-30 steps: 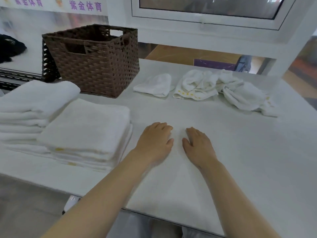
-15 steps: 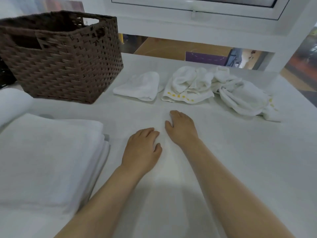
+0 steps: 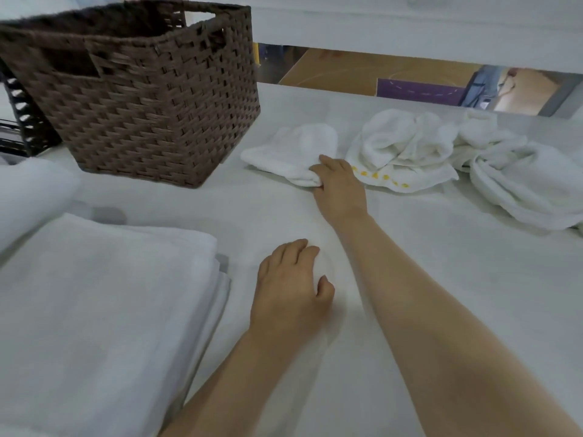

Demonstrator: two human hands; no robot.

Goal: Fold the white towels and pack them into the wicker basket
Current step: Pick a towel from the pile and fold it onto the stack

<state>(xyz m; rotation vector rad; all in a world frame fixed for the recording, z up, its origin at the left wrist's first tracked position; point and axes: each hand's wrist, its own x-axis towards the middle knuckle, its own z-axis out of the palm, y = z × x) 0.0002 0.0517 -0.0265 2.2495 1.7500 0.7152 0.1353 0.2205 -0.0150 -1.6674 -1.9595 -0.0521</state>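
A brown wicker basket stands at the back left of the white table. To its right lies a small crumpled white towel; my right hand pinches its near corner. Beside it sits a rumpled towel with yellow dots, then another loose white towel. My left hand rests palm down on the table, holding nothing. A stack of folded white towels fills the near left.
A second pile of folded towels shows at the left edge. A dark rack stands behind the basket. A white window frame runs along the table's far side.
My right hand has reached forward from the table's middle to the small towel and closed on its corner. My left hand stayed flat. The view moved closer to the table.
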